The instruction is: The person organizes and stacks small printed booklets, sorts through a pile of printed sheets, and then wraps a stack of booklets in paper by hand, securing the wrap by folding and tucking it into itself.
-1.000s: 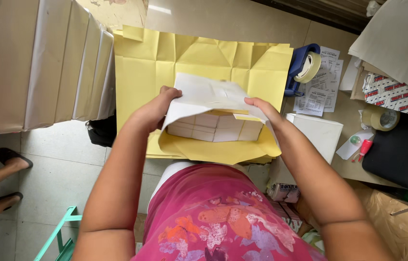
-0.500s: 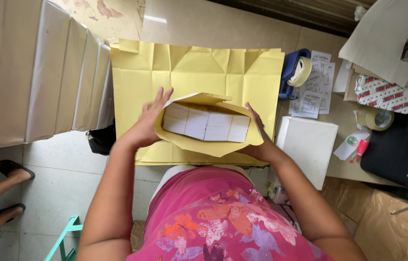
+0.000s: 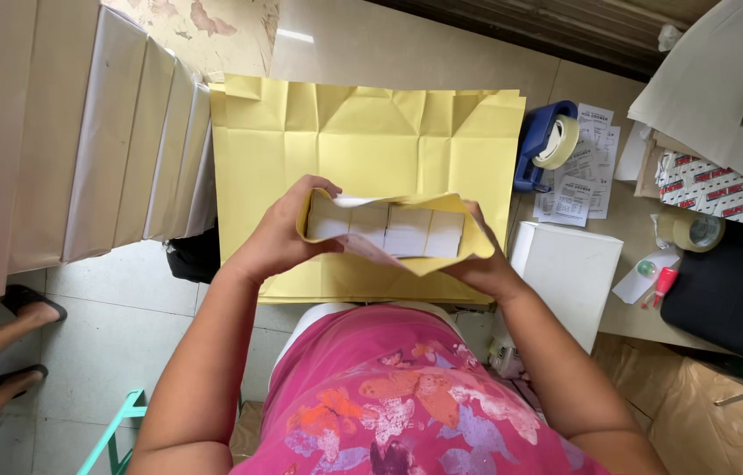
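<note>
A row of several small white boxes (image 3: 386, 229) lies wrapped in a yellow paper sheet (image 3: 468, 239), held up above a stack of flat yellow paper sheets (image 3: 363, 132). My left hand (image 3: 279, 233) grips the left end of the bundle, its fingers folded over the yellow paper. At the right end, my right hand (image 3: 481, 268) holds the bundle from below, mostly hidden by the paper. A white inner sheet shows along the top of the boxes.
A blue tape dispenser (image 3: 547, 141) and printed slips (image 3: 584, 171) lie to the right. A white box (image 3: 569, 273), a tape roll (image 3: 695, 230) and a red pen (image 3: 663, 283) are near it. Wrapped packs (image 3: 138, 149) line the left. Another person's feet (image 3: 11, 343) are at lower left.
The yellow sheet has been folded up around the white boxes, which earlier lay under a loose white sheet. Both hands have drawn the bundle nearer to me.
</note>
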